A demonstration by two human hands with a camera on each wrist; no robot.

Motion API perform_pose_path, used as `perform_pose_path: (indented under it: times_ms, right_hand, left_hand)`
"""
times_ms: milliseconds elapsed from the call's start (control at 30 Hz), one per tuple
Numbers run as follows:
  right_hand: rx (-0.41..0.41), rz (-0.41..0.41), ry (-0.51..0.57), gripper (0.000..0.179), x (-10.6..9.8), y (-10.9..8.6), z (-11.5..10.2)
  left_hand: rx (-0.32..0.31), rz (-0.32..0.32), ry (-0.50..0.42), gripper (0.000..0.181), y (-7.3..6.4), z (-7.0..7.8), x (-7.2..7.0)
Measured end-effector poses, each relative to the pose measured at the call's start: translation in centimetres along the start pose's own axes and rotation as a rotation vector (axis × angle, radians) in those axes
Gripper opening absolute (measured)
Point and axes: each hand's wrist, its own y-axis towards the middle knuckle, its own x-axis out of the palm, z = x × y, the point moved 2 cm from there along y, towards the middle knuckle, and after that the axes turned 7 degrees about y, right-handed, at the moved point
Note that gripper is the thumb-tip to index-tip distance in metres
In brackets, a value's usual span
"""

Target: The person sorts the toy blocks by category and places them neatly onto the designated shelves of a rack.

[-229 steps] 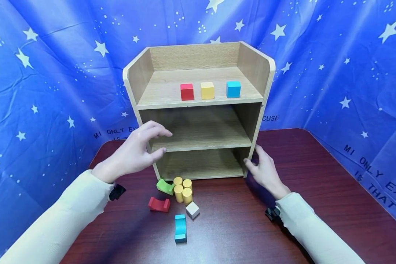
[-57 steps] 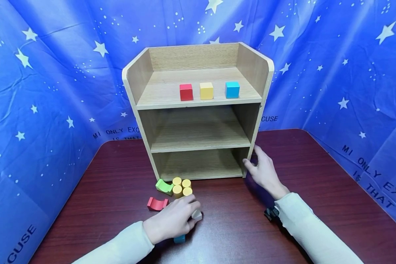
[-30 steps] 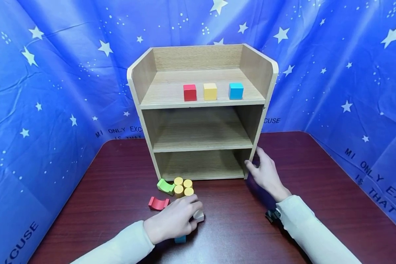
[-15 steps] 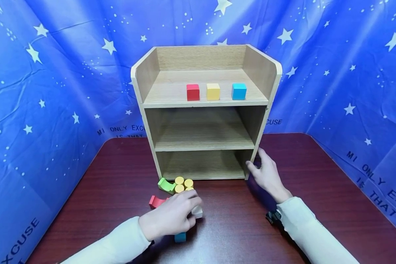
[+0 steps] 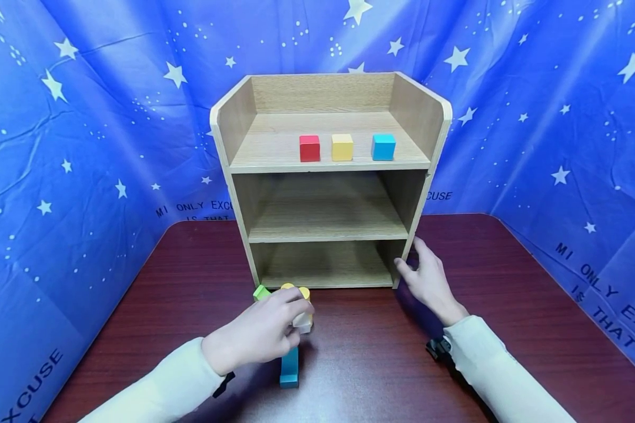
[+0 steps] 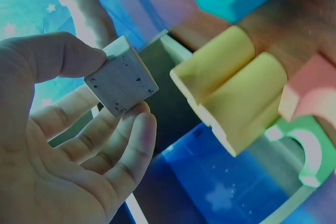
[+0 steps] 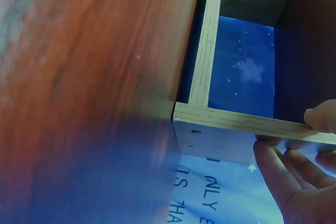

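Note:
My left hand (image 5: 261, 329) pinches a pale whitish cube (image 6: 122, 80) between thumb and fingers; small dark specks mark its face in the left wrist view. The cube is off the table, over the yellow cylinders (image 6: 247, 103) in the head view, where the hand hides most of them. At the right side of the wooden shelf unit (image 5: 328, 234), my right hand (image 5: 428, 285) grips the side panel. Its thumb is on the front edge and its fingers lie along the outer face, as the right wrist view shows. A blue arch block (image 5: 289, 373) lies just below my left hand.
Red (image 5: 309, 148), yellow (image 5: 341, 147) and blue cubes (image 5: 383, 147) stand in a row on the top shelf. Near the yellow cylinders lie a green arch block (image 6: 312, 153) and a red arch block (image 6: 310, 90). Starry blue cloth (image 5: 84, 147) surrounds the dark red table (image 5: 370, 364).
My left hand reached down from beside the shelf, took hold of the whitish cube, and has lifted it up and slightly left. The right hand stays on the side panel.

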Motion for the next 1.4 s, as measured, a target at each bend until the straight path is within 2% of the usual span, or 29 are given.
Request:
perform_pose_path:
  times_ms: [233,433,733,1000,1133,1300,1400]
  right_hand:
    - [-0.004,-0.004,0.011,0.045,0.0,0.0,0.0]
    - [-0.006,-0.006,0.014,0.045,0.0,0.0,0.0]
    - [-0.005,-0.002,0.008,0.044,0.0,0.1,0.1]
    - [-0.001,-0.003,0.021,0.044,-0.1,0.0,0.0]
    - [-0.003,-0.003,0.025,0.044,-0.1,0.1,0.0]
    - [-0.006,0.001,0.026,0.044,0.0,0.1,0.2]
    - [0.002,-0.001,0.023,0.043,0.1,0.1,0.2]
  left_hand:
    - [0.000,0.023,0.006,0.036,0.1,-0.8,-1.3]
    - [-0.012,0.035,-0.006,0.031,0.1,-1.6,-2.2]
    - [-0.025,0.021,-0.021,0.031,0.2,-2.7,-3.9]
    - [-0.006,0.003,-0.001,0.033,0.8,-3.4,-5.5]
    - [-0.018,0.006,0.017,0.034,1.1,-3.8,-6.6]
    - [-0.015,0.050,0.026,0.034,1.5,-4.2,-8.1]
    - [-0.021,0.053,0.015,0.034,1.7,-4.5,-9.0]
